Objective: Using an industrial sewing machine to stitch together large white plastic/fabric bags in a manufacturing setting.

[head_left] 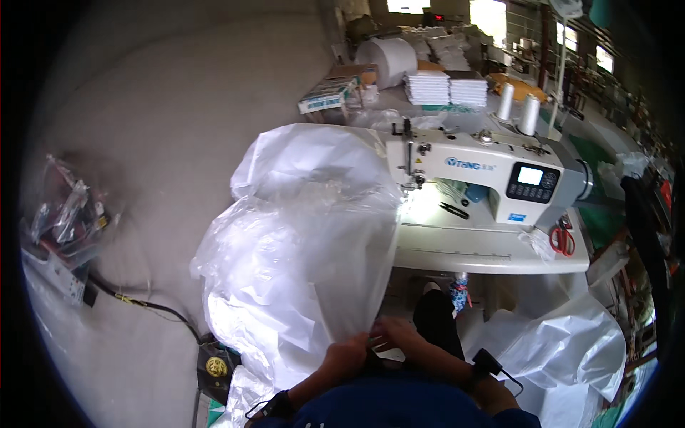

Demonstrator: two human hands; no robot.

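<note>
A large white plastic sheet (335,264), with thin see-through film over part of it, runs from the sewing machine (464,157) down to my lap. Its upper right edge lies by the lit needle area. My left hand (348,355) is closed on the sheet's near corner. Right beside it, my right hand (392,335) has its fingers bent in at the same corner, pinching the edge; the fingertips are partly hidden. Black thread snips (454,210) lie on the machine bed, and red-handled scissors (563,241) are at its right end.
Two white thread cones (529,115) stand behind the machine. Stacks of folded white sheets (428,88), a big white roll (389,61) and a carton (328,96) sit farther back. More white sheeting (556,342) hangs at the right. A dark bag (214,367) and a black cable (153,305) are at the left.
</note>
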